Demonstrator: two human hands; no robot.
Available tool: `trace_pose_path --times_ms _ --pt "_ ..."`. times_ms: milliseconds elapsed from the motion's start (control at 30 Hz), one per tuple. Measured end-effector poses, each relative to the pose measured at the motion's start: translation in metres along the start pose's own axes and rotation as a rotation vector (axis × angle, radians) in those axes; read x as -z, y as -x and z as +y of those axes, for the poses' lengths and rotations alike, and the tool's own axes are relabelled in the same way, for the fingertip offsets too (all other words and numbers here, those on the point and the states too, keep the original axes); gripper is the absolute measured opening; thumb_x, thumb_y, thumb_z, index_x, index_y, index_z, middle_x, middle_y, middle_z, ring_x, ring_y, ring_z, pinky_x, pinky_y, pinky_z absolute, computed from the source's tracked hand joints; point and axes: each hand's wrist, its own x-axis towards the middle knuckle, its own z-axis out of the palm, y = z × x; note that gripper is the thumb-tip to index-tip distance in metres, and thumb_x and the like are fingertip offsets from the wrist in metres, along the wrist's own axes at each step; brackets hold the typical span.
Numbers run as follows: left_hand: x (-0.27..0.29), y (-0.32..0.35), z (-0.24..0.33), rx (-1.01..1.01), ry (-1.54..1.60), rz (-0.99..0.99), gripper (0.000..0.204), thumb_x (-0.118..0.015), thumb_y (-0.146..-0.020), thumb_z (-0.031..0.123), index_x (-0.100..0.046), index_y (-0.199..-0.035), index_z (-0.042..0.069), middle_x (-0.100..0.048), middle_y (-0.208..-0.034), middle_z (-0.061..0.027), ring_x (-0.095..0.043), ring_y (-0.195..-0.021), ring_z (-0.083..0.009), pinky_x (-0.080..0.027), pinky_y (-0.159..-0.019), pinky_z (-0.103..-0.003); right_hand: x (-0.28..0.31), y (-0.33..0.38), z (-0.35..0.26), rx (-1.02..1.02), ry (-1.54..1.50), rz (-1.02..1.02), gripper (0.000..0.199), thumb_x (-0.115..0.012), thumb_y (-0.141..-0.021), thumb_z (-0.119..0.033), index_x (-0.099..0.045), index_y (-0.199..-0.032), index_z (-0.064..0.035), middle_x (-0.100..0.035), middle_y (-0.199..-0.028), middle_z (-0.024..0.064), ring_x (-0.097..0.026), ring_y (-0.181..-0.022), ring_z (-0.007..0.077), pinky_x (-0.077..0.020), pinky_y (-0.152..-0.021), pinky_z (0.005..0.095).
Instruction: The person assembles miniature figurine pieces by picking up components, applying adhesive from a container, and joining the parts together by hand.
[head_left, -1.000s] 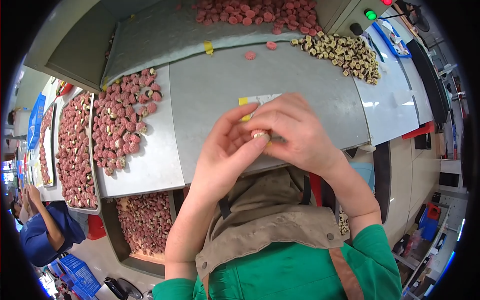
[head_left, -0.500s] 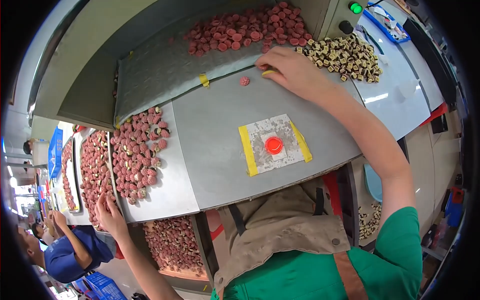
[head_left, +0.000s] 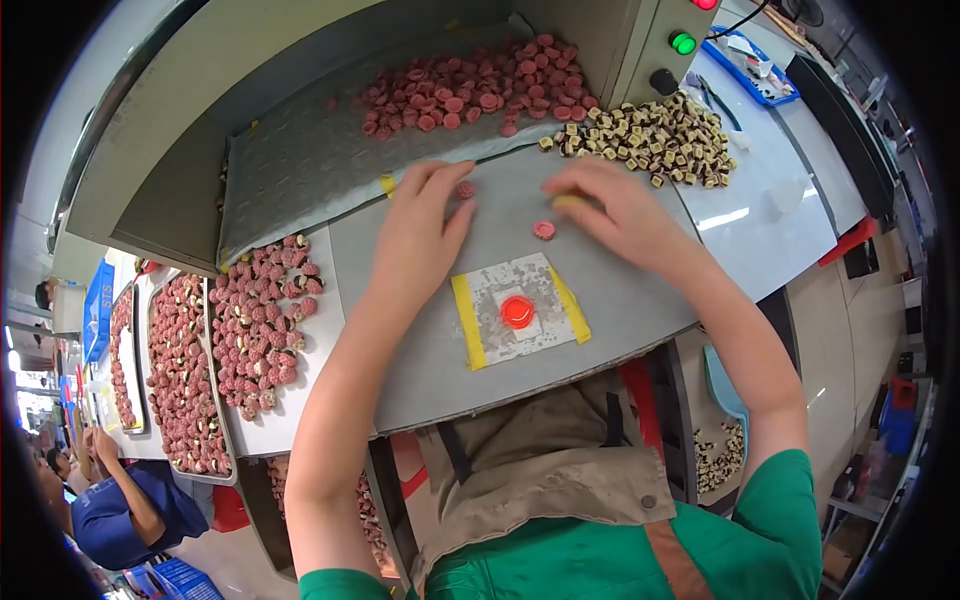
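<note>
Two small pink round caps lie loose on the grey table (head_left: 620,310): one cap (head_left: 465,189) at the fingertips of the left hand (head_left: 420,235), the other cap (head_left: 544,229) just beside the right hand (head_left: 615,215), at about 8 o'clock from it. Judged by size and shape, these parts are very light, rigid moulded pieces with a smooth rim, likely to skid on the metal surface and to slip from a loose pinch; they are best taken across the rim between thumb and forefinger, not pressed flat. The left hand lies palm down, fingers extended and slightly spread, reaching toward 12 o'clock; its fingertips sit at the first cap, and whether they actually touch it cannot be told. It grasps nothing visible. The right hand is curled, knuckles up, with a pale yellowish piece (head_left: 566,201) showing at its fingertips (apparently one of the cream-and-brown parts); the hand appears pinched onto it, though the grip itself is partly hidden. A heap of cream-and-brown parts (head_left: 650,135) lies at 1 o'clock from the right hand, and a heap of pink caps (head_left: 470,90) rests on the sloped chute (head_left: 300,170) at 12 o'clock. At 6 o'clock from both hands sits a pale square pad (head_left: 490,300), edged with yellow tape, bearing a bright red button-like disc (head_left: 517,312). Trays of pink caps (head_left: 255,320) stand at 9 o'clock. Another person's arm (head_left: 125,480) shows at the lower left edge, well apart.
</note>
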Motion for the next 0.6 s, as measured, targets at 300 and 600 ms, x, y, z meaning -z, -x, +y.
trace_pose_path --times_ms 300,600 --pt "0.003 0.024 0.013 0.205 0.256 -0.071 0.018 -0.057 -0.090 0.009 -0.063 -0.107 0.005 -0.058 -0.096 -0.0083 -0.057 -0.088 -0.0196 -0.045 -0.079 -0.028 0.005 -0.044 0.064 0.276 0.750 0.239 0.019 -0.065 -0.076 -0.008 -0.062 -0.095 -0.0109 -0.059 -0.094 0.0028 -0.054 -0.098 0.0222 -0.0381 -0.090 0.0363" --pt "0.028 0.105 0.045 0.757 1.445 0.085 0.030 -0.052 -0.097 0.013 -0.054 -0.125 0.004 -0.058 -0.107 -0.0016 -0.055 -0.092 -0.0088 -0.044 -0.082 -0.023 0.027 0.033 0.006 0.083 0.392 -0.048 0.019 -0.059 -0.079 -0.002 -0.056 -0.098 -0.0046 -0.052 -0.096 0.0091 -0.056 -0.087 0.0250 -0.0467 -0.076 0.0336"
